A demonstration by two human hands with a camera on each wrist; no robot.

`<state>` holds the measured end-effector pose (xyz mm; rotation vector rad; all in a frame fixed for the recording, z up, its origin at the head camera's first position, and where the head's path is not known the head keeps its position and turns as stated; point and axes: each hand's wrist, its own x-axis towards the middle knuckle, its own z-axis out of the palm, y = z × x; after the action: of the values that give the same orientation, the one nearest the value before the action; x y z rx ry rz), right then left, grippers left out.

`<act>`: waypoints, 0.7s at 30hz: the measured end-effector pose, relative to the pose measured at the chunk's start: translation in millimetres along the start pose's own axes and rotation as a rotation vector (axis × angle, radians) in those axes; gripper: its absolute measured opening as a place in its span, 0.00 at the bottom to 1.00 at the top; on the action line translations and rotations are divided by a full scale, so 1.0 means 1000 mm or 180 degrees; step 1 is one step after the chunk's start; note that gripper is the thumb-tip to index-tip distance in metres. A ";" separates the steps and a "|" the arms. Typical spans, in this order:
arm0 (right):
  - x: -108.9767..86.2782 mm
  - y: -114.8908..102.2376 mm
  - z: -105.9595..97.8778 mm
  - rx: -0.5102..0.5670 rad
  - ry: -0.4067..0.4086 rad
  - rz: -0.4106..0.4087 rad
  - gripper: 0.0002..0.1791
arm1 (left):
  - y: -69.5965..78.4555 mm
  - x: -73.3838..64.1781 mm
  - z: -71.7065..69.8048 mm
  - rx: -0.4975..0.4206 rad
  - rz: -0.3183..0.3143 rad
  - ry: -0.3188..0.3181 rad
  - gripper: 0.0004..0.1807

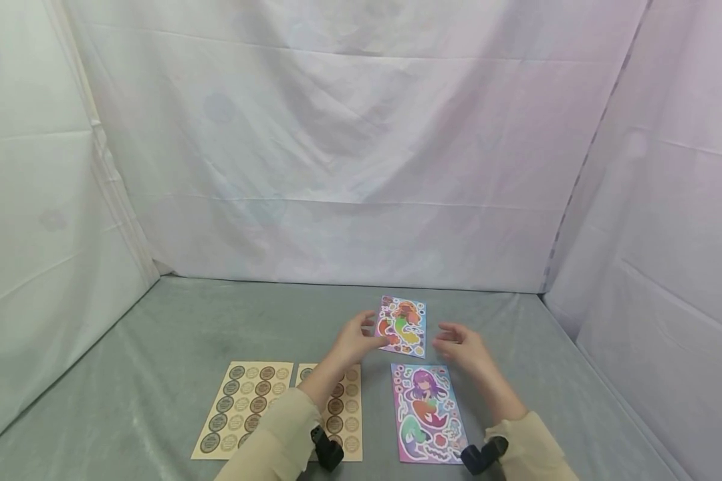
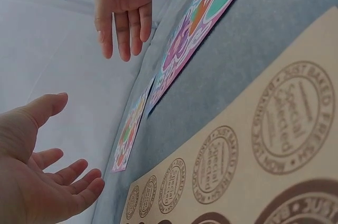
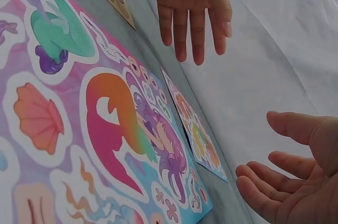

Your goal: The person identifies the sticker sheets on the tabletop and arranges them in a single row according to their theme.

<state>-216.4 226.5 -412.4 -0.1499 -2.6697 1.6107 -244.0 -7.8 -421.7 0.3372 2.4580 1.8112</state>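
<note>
A colourful mermaid sticker sheet (image 1: 406, 327) lies on the table between the two hands, farther back than the rest. My left hand (image 1: 356, 339) is at its left edge, fingers loosely bent and nothing gripped. On the other side, my right hand (image 1: 462, 346) hovers just right of the sheet, its fingers relaxed and apart from it. A second mermaid sticker sheet (image 1: 428, 414), with a purple-haired figure, lies closer to the front. In the left wrist view, the left hand (image 2: 47, 171) has its thumb spread from the fingers; the right wrist view shows the right hand (image 3: 296, 171) similarly spread.
Two tan sheets of round "Just Baked Fresh" stickers lie at the front left: the left sheet (image 1: 241, 407) and the right sheet (image 1: 353, 407), partly covered by the left forearm. Grey cloth (image 1: 156, 374) covers the table. White curtains (image 1: 337, 167) enclose the back and sides.
</note>
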 end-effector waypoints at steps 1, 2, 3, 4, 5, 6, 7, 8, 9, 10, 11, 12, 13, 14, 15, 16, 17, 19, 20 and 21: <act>0.001 0.000 0.001 0.0018 0.0006 -0.0007 0.29 | 0.000 0.001 0.000 0.0012 0.0008 0.0005 0.39; 0.003 0.001 0.002 0.0043 0.0007 -0.0011 0.29 | -0.001 0.002 0.000 0.0010 0.0000 0.0008 0.39; 0.004 0.002 0.002 0.0076 0.0008 -0.0030 0.29 | -0.001 0.003 0.000 0.0006 -0.0006 0.0011 0.39; 0.006 0.003 0.003 0.0131 0.0014 -0.0037 0.29 | -0.002 0.004 0.000 0.0004 -0.0020 0.0011 0.39; 0.007 0.004 0.004 0.0170 0.0014 -0.0049 0.29 | -0.002 0.004 0.000 -0.0001 -0.0034 0.0013 0.39; 0.008 0.005 0.005 0.0204 0.0010 -0.0058 0.30 | -0.003 0.005 0.000 -0.0006 -0.0045 0.0011 0.39; 0.010 0.007 0.006 0.0236 0.0006 -0.0073 0.30 | -0.003 0.005 0.000 -0.0001 -0.0057 0.0010 0.39; 0.011 0.008 0.007 0.0247 0.0000 -0.0068 0.30 | -0.004 0.006 0.001 -0.0007 -0.0075 0.0006 0.39; 0.012 0.009 0.008 0.0250 -0.0003 -0.0065 0.30 | -0.005 0.006 0.001 -0.0002 -0.0089 0.0006 0.39; 0.012 0.009 0.009 0.0248 0.0000 -0.0042 0.30 | -0.006 0.006 0.001 0.0006 -0.0102 0.0005 0.40; 0.012 0.010 0.009 0.0241 0.0001 -0.0026 0.31 | -0.006 0.007 0.001 0.0006 -0.0114 0.0008 0.40; 0.013 0.011 0.010 0.0245 -0.0001 -0.0017 0.31 | -0.007 0.007 0.001 0.0007 -0.0124 0.0009 0.40; 0.013 0.011 0.011 0.0248 0.0002 -0.0014 0.31 | -0.008 0.007 0.002 0.0008 -0.0135 0.0011 0.40; 0.013 0.011 0.011 0.0249 0.0003 0.0003 0.32 | -0.009 0.008 0.002 0.0004 -0.0146 0.0014 0.40; 0.014 0.011 0.012 0.0255 0.0007 0.0012 0.32 | -0.010 0.009 0.002 0.0000 -0.0161 0.0019 0.40; 0.014 0.010 0.012 0.0271 0.0007 0.0017 0.32 | -0.011 0.010 0.002 -0.0003 -0.0165 0.0021 0.40; 0.014 0.010 0.013 0.0275 0.0009 0.0025 0.32 | -0.011 0.010 0.002 -0.0005 -0.0170 0.0023 0.40; 0.015 0.010 0.014 0.0269 0.0018 0.0053 0.31 | -0.013 0.012 0.003 0.0003 -0.0167 0.0015 0.40; 0.015 0.010 0.015 0.0268 0.0019 0.0068 0.32 | -0.014 0.013 0.003 0.0001 -0.0166 0.0011 0.40; 0.016 0.010 0.015 0.0255 0.0022 0.0084 0.32 | -0.014 0.014 0.004 0.0010 -0.0166 0.0009 0.40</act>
<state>-232.6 219.2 -429.2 -0.1893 -2.6041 1.7180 -259.1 -5.0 -435.5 0.2685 2.4479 1.7888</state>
